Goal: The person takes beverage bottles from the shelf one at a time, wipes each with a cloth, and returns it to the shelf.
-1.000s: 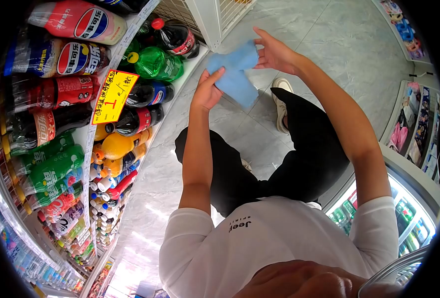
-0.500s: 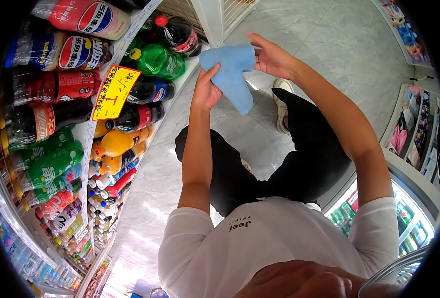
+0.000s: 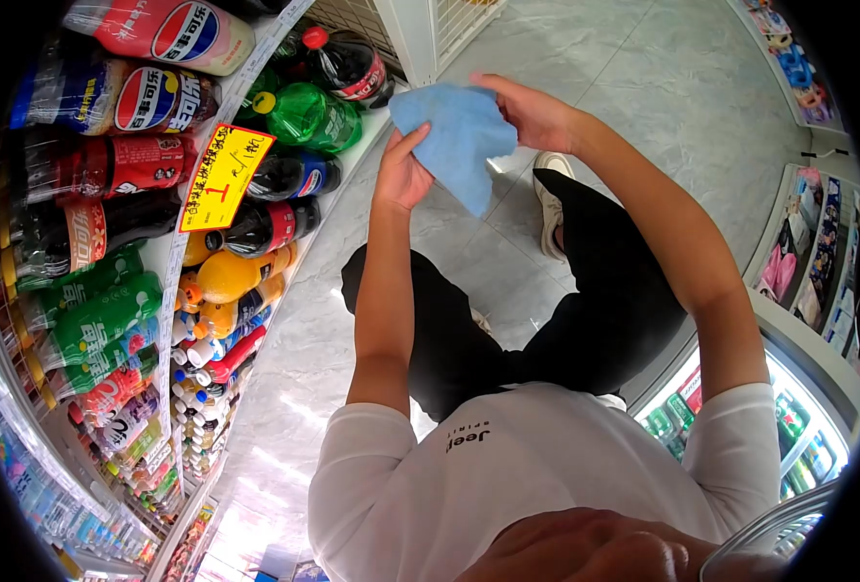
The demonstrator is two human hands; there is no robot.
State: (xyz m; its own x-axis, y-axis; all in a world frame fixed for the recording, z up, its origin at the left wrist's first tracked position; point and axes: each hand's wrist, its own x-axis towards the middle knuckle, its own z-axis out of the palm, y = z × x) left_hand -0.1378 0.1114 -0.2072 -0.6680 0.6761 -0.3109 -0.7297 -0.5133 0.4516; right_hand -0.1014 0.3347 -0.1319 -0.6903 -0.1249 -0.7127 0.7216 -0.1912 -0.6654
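Note:
A light-blue cloth (image 3: 454, 131) is stretched between my two hands, above the floor in front of my feet. My left hand (image 3: 405, 173) grips its left side, with the thumb lying on top and the other fingers behind it. At the right edge, my right hand (image 3: 538, 116) has its fingers closed on the cloth; some fingertips are hidden. One pointed corner of the cloth hangs down between the hands.
On my left, shelves hold many drink bottles, among them a green bottle (image 3: 313, 121) and a red-capped cola bottle (image 3: 347, 68). A yellow price sign (image 3: 226, 177) sticks out from the shelf edge. A lit cooler (image 3: 798, 427) stands at the right, below a goods rack (image 3: 803, 247).
The cloth's right part has spread further right over my right hand's fingers, and its hanging corner has risen slightly. My left hand stays nearly in place.

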